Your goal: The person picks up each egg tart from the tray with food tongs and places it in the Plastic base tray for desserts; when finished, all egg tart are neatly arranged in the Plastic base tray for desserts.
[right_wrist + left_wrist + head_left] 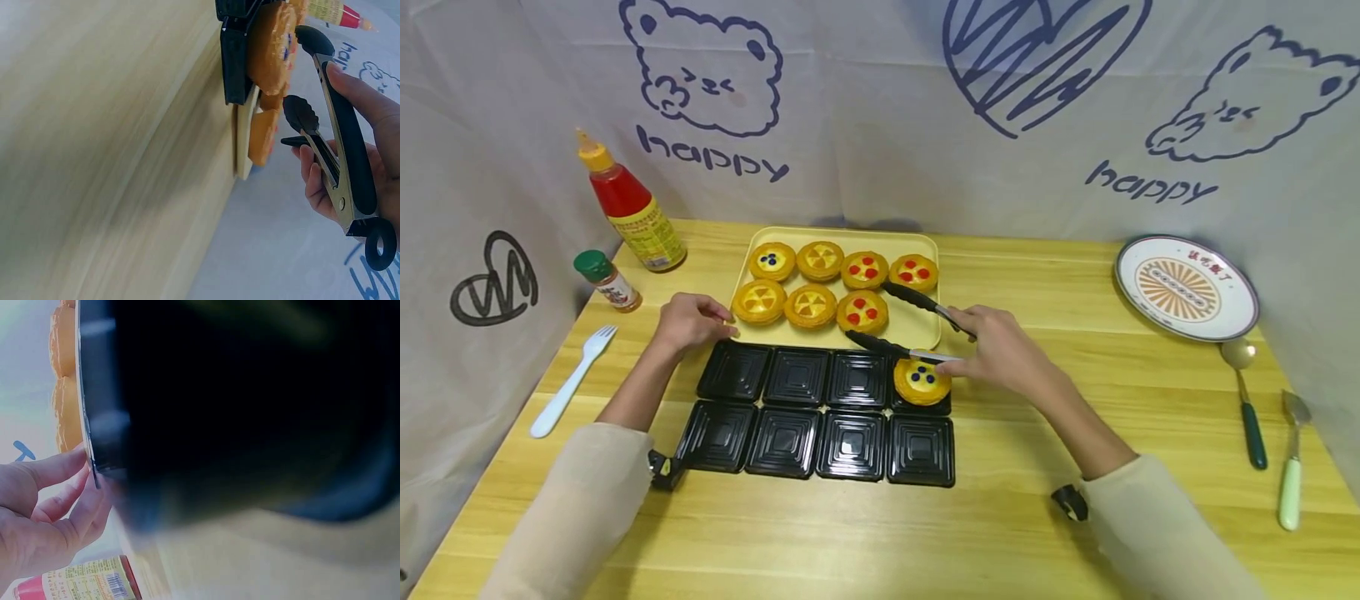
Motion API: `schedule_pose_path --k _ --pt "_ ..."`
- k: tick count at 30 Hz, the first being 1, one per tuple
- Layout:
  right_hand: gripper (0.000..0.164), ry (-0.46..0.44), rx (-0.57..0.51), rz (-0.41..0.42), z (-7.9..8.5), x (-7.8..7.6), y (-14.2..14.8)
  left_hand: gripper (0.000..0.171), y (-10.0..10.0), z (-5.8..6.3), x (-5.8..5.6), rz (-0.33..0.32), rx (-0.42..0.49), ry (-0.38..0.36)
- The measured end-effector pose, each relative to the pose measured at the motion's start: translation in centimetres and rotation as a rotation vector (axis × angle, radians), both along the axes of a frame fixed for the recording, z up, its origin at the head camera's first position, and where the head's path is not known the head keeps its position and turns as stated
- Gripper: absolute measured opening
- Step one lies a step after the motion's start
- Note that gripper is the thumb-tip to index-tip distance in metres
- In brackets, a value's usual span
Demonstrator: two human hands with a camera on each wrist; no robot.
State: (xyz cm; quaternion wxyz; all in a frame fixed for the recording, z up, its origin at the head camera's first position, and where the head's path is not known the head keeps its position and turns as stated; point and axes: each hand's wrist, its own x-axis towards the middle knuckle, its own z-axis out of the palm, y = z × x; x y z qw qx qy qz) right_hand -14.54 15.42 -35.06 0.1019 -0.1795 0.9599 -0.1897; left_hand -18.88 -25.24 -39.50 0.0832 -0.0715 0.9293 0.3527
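Observation:
My right hand grips black-tipped tongs, their arms spread and nothing between the tips. The tips hover over the right side of a yellow tray and the back edge of a black compartment tray. On the yellow tray sit several tarts, topped with red pieces, yellow wedges or blue dots. Another blue-dotted tart rests in the black tray's back right compartment, partly under the tongs. At that tray's back left corner, my left hand pinches the edge between thumb and fingers.
To the left stand a red sauce bottle, a green-capped shaker and a pale blue fork. A plate leans at the back right, with two spoons in front. Drawn-on cloth walls surround the table.

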Motion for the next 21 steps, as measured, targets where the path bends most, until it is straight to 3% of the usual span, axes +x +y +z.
schedule_pose_path --k 9,15,21 --pt "0.084 -0.007 -0.009 0.013 -0.8 -1.3 -1.4 0.029 0.1 0.0 0.0 0.003 -0.002 -0.003" --pt "0.082 0.034 -0.048 0.022 -0.4 -0.5 -1.0 0.029 0.0 0.0 0.0 0.004 -0.016 0.004" --pt "0.079 0.07 -0.069 0.07 0.2 1.3 -0.2 0.028 0.0 -0.1 0.0 0.009 -0.016 0.0"
